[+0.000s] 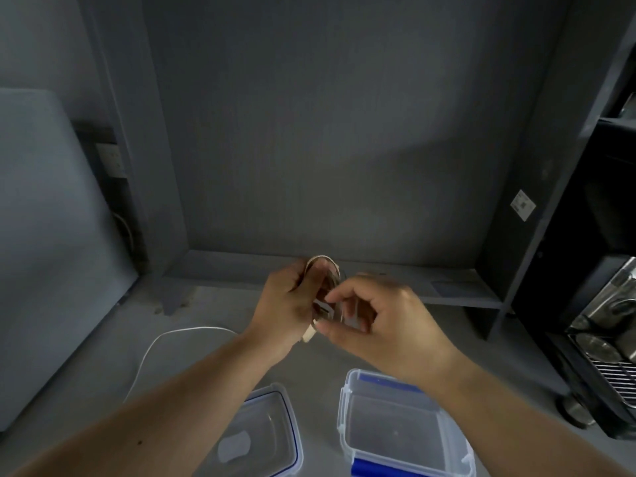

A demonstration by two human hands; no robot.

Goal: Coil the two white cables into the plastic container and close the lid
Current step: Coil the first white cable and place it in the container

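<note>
My left hand (287, 304) grips a coiled white cable (323, 261), whose loops stick out above the fingers. My right hand (375, 315) pinches the cable's end near a white plug (323, 308) between the two hands. A second white cable (165, 342) lies loose on the grey surface to the left, partly hidden by my left forearm. The clear plastic container (395, 428) with blue clips stands open below my right wrist. Its clear lid (272, 428) with a blue seal lies flat to the left of it.
A grey wall and a low ledge (447, 287) run behind the hands. A dark shelf unit with metal ware (612, 321) stands at the right. A pale grey appliance (44, 235) fills the left side, with a wall socket (112, 160) behind it.
</note>
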